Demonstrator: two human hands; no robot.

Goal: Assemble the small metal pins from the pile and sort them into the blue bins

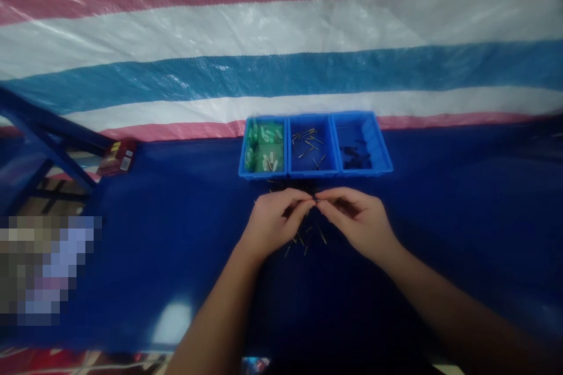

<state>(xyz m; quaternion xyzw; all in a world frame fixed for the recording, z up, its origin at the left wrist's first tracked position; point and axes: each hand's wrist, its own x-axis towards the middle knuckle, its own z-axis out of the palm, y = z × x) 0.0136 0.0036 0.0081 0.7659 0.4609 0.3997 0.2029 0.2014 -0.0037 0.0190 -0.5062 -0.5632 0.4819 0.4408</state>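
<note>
The grip of the left hand (pixel 277 220) is narrow, thumb and forefinger pinched together, and the right hand (pixel 360 220) matches it, fingertips meeting the left's over the blue desk (pixel 461 234). Between them sits a small dark piece (pixel 315 200), though it is too small and blurred to say surely what it is. Counting from that meeting point, slim brass-coloured pins (pixel 322 234) lie scattered on the desk from six to seven o'clock, partly behind the left hand. At eleven o'clock stands a left bin (pixel 264 175) with short pale pieces (pixel 270 161) and green material; at twelve, a middle bin (pixel 314 174) with loose metal pins (pixel 310 140); at one, a right bin (pixel 365 173) with dark parts (pixel 354 157). A red box (pixel 126 161) lies between nine and ten o'clock, and a striped sheet (pixel 281 23) spans twelve o'clock beyond the bins.
</note>
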